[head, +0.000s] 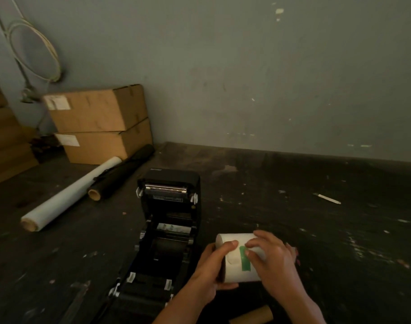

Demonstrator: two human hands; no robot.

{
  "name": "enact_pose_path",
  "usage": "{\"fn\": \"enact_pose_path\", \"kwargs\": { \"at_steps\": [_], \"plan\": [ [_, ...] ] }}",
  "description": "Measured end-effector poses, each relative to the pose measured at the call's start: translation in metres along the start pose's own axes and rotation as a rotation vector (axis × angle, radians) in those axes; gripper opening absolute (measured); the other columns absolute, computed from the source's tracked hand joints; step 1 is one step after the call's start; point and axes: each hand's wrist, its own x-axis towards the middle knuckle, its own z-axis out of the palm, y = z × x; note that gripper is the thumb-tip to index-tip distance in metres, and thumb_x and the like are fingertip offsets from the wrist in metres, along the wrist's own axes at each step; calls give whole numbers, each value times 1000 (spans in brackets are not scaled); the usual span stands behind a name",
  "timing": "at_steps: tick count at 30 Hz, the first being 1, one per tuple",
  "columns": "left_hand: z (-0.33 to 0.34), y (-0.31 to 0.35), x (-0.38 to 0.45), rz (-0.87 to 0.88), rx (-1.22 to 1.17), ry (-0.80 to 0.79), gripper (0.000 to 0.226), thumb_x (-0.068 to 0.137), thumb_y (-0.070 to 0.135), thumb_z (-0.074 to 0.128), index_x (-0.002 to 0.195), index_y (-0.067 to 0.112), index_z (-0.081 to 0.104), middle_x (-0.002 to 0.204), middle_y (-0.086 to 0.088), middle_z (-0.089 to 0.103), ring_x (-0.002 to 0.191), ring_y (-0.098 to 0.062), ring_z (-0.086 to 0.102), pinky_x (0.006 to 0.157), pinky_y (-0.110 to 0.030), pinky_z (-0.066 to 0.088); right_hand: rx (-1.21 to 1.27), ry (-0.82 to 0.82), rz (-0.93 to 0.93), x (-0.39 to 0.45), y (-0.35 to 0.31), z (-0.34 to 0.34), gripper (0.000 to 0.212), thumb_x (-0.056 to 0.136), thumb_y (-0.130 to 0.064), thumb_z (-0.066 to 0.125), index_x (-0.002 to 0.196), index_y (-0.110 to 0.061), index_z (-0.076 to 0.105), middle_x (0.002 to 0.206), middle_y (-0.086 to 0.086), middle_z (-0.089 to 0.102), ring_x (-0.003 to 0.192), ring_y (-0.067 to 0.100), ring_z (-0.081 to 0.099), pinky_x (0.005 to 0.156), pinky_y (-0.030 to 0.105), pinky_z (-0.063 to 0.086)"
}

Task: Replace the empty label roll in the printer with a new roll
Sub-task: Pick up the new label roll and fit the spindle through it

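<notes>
Dark, scuffed workbench (293,195) against a grey wall carries the printer (167,230), its lid raised and roll bay showing no roll. Just right of it, the left hand (209,274) grips the new label roll (237,258) while the right hand (274,260) pinches at its green sealing tape (245,258). A bare cardboard core (253,316) lies near. Remaining: unseal, load, close. Lid lettering is illegible.

Dim, murky, soft focus (edges bowed by the wide lens).
</notes>
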Motion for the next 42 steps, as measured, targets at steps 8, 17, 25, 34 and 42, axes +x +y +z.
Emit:
{"fn": "enact_pose_path", "kwargs": {
  "at_steps": [8, 17, 25, 34, 42],
  "plan": [
    [12, -3, 1, 9, 79, -35, 90, 41, 56, 86, 122, 34, 51, 117, -7, 59, 100, -29, 63, 56, -37, 59, 123, -94, 96, -1, 7, -18, 11, 86, -28, 63, 87, -38, 60, 134, -13, 43, 126, 9, 39, 113, 41, 26],
    [22, -5, 4, 11, 126, -35, 94, 34, 59, 87, 119, 37, 52, 115, -4, 61, 99, -27, 63, 57, -38, 59, 141, -127, 136, -3, 15, -21, 11, 88, -25, 61, 83, -34, 58, 134, -11, 41, 127, 12, 38, 110, 41, 32],
    [19, -5, 6, -25, 56, 9, 91, 39, 56, 87, 120, 32, 54, 116, -8, 58, 99, -32, 62, 56, -39, 59, 124, 11, -128, -14, 20, -7, 22, 89, -19, 58, 83, -39, 50, 113, -26, 38, 107, -8, 38, 106, 28, 32],
    [-5, -13, 16, -114, -83, 81, 81, 39, 52, 85, 112, 29, 59, 117, -12, 59, 101, -34, 60, 58, -42, 58, 285, 50, 139, -6, 67, -5, 17, 90, -18, 57, 85, -34, 56, 84, -7, 63, 73, 0, 62, 61, 16, 45],
    [-17, -19, 21, -144, -114, 136, 67, 42, 45, 87, 101, 29, 59, 113, -13, 59, 99, -36, 60, 58, -47, 59, -66, -343, 407, 26, 133, 21, 24, 90, -17, 55, 114, -22, 53, 115, 3, 58, 103, 15, 58, 95, 38, 48]
  ]
}}
